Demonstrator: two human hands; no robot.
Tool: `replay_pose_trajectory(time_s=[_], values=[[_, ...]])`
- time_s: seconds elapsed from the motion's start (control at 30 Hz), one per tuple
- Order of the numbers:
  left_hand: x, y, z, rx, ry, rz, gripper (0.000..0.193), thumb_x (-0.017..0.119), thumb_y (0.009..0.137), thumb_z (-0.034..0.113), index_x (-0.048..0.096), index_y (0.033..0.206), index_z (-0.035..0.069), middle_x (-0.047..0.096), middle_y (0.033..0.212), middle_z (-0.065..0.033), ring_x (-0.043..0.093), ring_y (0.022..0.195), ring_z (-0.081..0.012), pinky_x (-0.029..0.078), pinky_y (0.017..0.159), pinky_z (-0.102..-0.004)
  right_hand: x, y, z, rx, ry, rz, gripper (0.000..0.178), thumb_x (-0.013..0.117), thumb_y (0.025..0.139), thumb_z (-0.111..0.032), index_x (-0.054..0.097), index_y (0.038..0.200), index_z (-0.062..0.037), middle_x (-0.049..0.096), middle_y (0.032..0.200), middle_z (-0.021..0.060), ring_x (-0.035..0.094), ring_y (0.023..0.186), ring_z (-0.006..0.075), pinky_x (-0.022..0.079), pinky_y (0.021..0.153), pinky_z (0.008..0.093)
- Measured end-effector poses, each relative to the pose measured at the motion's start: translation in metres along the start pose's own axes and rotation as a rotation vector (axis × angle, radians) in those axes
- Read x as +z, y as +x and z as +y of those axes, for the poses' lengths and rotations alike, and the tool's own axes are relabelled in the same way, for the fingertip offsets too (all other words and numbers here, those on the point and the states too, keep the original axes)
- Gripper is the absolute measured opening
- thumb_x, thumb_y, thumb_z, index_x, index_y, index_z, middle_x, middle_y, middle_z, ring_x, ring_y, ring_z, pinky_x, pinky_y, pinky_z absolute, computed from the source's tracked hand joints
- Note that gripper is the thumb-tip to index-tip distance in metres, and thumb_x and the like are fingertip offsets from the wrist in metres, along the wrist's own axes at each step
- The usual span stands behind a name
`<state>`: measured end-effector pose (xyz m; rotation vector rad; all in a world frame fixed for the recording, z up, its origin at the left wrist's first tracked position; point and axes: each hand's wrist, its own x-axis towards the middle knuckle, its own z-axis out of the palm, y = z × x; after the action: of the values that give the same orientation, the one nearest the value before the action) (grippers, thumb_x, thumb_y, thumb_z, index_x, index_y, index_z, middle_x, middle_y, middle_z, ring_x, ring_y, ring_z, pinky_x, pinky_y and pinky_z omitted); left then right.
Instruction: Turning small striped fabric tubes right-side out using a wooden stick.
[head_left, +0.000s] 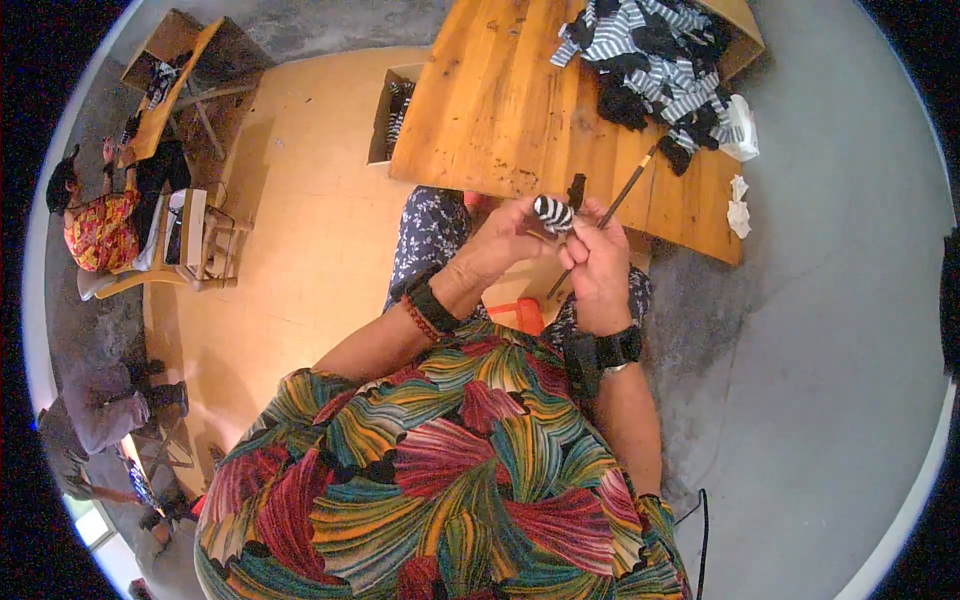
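So there's a small striped cloth (553, 213) bunched up between both hands, held in the air just off the near edge of the counter. It sits right of the left hand's (497, 238) fingertips and up-left of the right hand (600, 262). Its long axis slants: rounded end up and left, other end down and right, tucked into the right fingers. Neither hand's really nearer, both are right on it, but the right thumb presses directly on it.

Looks-wise: bold black and white bands, kinda stubby and rounded, soft I'd guess. Right fingers are pinched tight on the low end. Left fingers are curled with a small gap around the left side; can't tell if they're actually gripping.

A thin dark stick (627, 193) runs diagonally past the right hand, can't tell if through it or underneath. A black scrap (577, 188) pokes up just beyond.

Further out, the wooden counter (480, 110) carries a messy striped-and-black pile (660, 65), with a white packet (740, 130) beside it.
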<state>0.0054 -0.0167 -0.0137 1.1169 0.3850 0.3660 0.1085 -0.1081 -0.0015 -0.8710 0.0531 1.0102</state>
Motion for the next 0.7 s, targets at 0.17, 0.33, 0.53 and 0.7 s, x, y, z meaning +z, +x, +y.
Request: replay_pose_trajectory(time_s=[0.17, 0.33, 0.53, 0.7], values=[[0.007, 0.003, 0.013, 0.122, -0.149, 0.12, 0.036, 0.06, 0.074, 0.008, 0.05, 0.108, 0.002, 0.055, 0.098, -0.004, 0.051, 0.094, -0.0138, 0.038, 0.086, -0.027, 0.006, -0.004, -0.003, -0.039, -0.046, -0.07, 0.035, 0.051, 0.073, 0.005, 0.043, 0.105, -0.0072, 0.047, 0.069, 0.0013, 0.037, 0.043, 0.0069, 0.029, 0.038, 0.0217], [0.016, 0.009, 0.0, 0.082, -0.278, 0.159, 0.025, 0.058, 0.078, 0.014, 0.053, 0.1, 0.002, 0.054, 0.098, -0.0057, 0.053, 0.091, -0.015, 0.041, 0.083, -0.0267, 0.019, 0.0, 0.004, -0.11, -0.065, -0.112, 0.041, 0.048, 0.067, 0.008, 0.045, 0.105, -0.0061, 0.051, 0.079, 0.005, 0.047, 0.054, 0.0114, 0.038, 0.046, 0.0235], [0.019, 0.017, 0.007, 0.053, -0.234, 0.32, 0.019, 0.052, 0.084, 0.02, 0.055, 0.091, 0.003, 0.058, 0.082, -0.0025, 0.054, 0.074, -0.0106, 0.044, 0.067, -0.0246, 0.026, -0.003, 0.014, -1.03, -1.39, -0.051, 0.04, 0.041, 0.072, 0.009, 0.043, 0.11, -0.002, 0.056, 0.091, 0.0074, 0.057, 0.074, 0.02, 0.046, 0.064, 0.0286], [0.018, 0.019, 0.011, 0.012, -0.422, 0.333, 0.019, 0.053, 0.084, 0.021, 0.057, 0.086, 0.003, 0.058, 0.078, -0.0023, 0.054, 0.069, -0.0095, 0.043, 0.062, -0.0229, 0.017, -0.004, 0.017, -0.579, -0.802, -0.126, 0.04, 0.051, 0.073, 0.006, 0.042, 0.111, 0.0017, 0.052, 0.097, 0.0026, 0.05, 0.086, 0.0108, 0.043, 0.075, 0.0242]])
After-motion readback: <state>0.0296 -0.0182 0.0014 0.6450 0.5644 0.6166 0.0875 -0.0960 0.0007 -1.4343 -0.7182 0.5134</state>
